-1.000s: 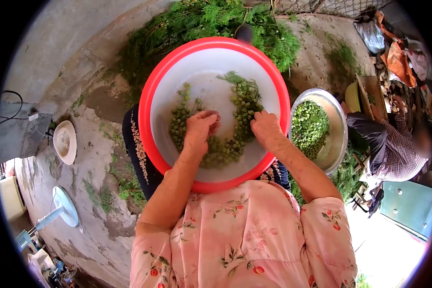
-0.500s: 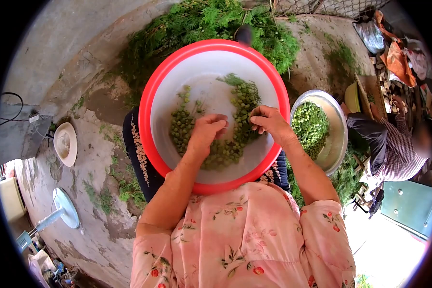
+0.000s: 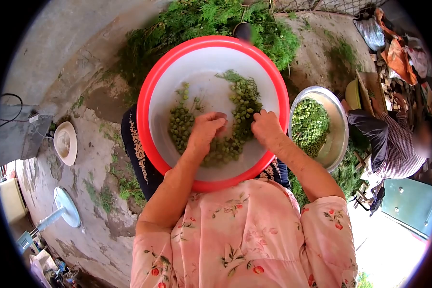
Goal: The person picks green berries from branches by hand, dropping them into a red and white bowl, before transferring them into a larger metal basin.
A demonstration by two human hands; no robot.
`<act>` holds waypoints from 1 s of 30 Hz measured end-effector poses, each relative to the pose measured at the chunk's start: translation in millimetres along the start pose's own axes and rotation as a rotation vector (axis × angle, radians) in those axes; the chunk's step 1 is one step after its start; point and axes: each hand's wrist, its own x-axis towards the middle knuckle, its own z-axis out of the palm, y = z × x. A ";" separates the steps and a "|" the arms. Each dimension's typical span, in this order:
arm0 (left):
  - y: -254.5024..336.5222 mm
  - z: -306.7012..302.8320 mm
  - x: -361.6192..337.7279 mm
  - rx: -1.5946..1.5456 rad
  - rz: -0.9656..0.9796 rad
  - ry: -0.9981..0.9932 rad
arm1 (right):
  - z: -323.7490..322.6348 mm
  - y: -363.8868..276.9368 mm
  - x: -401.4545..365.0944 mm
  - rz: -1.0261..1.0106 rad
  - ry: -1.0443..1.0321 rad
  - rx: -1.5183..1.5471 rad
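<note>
A large white basin with a red rim point(image 3: 146, 91) rests on my lap. Inside it, green round cones with leafy bits point(image 3: 245, 101) lie in a curve along the right and bottom, with another cluster point(image 3: 181, 126) on the left. My left hand point(image 3: 209, 132) is over the left cluster, its fingers curled together; what they hold, if anything, is hidden. At the right cluster's edge, my right hand point(image 3: 268, 128) has its fingertips closed in a pinch on or among the green cones. Its exact hold is too small to tell.
A metal bowl point(image 3: 338, 144) of picked green cones stands to the right. Cut green branches point(image 3: 177, 38) lie beyond the basin. Another person point(image 3: 398, 144) sits at the far right beside a yellow-green bowl point(image 3: 353, 94). A hat point(image 3: 65, 143) and fan point(image 3: 67, 207) are on the left.
My right hand has shifted slightly down and its fingers now reach into the right cluster. My left hand has barely moved. The basin appears a little higher and further left.
</note>
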 end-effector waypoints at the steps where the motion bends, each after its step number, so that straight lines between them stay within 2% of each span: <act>1: -0.4 -0.1 -0.1 -0.006 0.003 -0.003 | -0.7 -4.5 -1.4 0.021 0.028 0.002; 5: -0.9 -1.2 1.0 0.004 0.004 -0.006 | 8.8 -13.4 1.8 0.048 0.050 -0.006; 8: -2.2 -1.6 1.3 -0.017 0.002 -0.003 | 20.7 -15.1 3.3 -0.015 0.060 -0.012; 11: -0.1 -2.2 -0.4 -0.009 0.006 -0.003 | 18.2 -8.4 4.8 0.075 0.142 0.111; 14: -1.3 -0.5 0.3 -0.011 0.010 -0.016 | 8.0 -1.8 2.3 0.171 0.283 0.794; 17: -2.0 0.6 2.8 0.012 0.014 -0.090 | -14.8 -1.4 1.5 0.423 0.010 1.486; 23: 2.4 7.0 -2.4 -0.032 0.085 -0.090 | -9.8 -9.6 5.1 0.428 0.051 2.048; 30: 7.1 12.4 -7.3 -0.127 0.026 -0.127 | -22.1 -19.9 2.5 0.365 0.025 2.493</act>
